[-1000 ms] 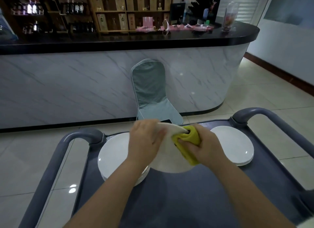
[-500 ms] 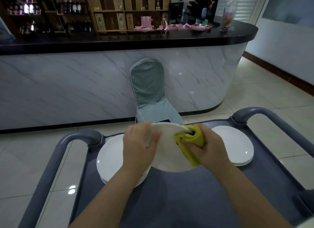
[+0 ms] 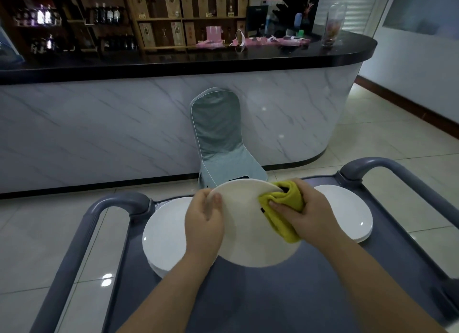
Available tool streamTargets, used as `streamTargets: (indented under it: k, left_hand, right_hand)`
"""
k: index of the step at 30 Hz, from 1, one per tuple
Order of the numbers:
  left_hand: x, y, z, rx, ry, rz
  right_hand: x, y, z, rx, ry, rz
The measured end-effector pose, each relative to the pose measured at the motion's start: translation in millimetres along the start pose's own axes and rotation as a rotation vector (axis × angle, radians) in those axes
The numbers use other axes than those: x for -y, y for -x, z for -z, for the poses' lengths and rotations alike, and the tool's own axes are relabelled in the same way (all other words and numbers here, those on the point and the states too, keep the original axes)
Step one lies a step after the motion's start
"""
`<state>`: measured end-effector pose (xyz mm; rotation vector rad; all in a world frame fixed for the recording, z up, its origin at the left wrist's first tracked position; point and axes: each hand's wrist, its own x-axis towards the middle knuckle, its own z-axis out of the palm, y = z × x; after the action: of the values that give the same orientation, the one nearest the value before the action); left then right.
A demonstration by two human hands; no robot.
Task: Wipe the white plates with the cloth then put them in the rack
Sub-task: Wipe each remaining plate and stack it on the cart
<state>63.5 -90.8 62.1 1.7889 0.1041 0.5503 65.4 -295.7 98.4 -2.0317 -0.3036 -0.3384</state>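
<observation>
Wiping plate (image 3: 248, 233) — left hand (image 3: 205, 223) grips left rim, right hand (image 3: 306, 218) presses bunched cloth (image 3: 283, 208) on right rim; plate between hands, rack unseen.

Dim room, cool cast, wide-angle bend.
We note light from the right; glints on the floor tiles (image 3: 106, 279) and right plate (image 3: 361, 224); shelves (image 3: 74, 22) murky; counter (image 3: 173, 67) edge bows; detail soft throughout.
</observation>
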Motion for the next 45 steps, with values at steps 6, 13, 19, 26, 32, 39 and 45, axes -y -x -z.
streamTargets:
  k: [6,13,19,26,32,39,45]
  left_hand:
    - [-33,-29,-6,0.197,-0.368,-0.796]
    - [-29,-37,8,-0.163,0.194,0.096]
    - [-19,-17,-3,0.017,-0.296,-0.359]
    - [-47,-42,-16,0.099,-0.308,-0.710]
    - [-27,2,-36,-0.124,0.095,0.124]
    - [-66,-5,-70,0.119,-0.495,-0.753]
    - [-73,-1,-80,-0.230,-0.022,-0.046]
  right_hand:
    - [23,-13,-4,0.023,0.379,0.406]
    - [13,-6,2,-0.065,-0.259,-0.179]
    - [3,3,-4,-0.082,-0.067,-0.086]
    - [25,-20,16,0.006,0.247,0.252]
    - [-19,-6,34,-0.052,-0.278,-0.228]
    - [-16,-35,61,0.094,0.276,0.461]
    - [-37,-47,90,0.107,-0.339,-0.005]
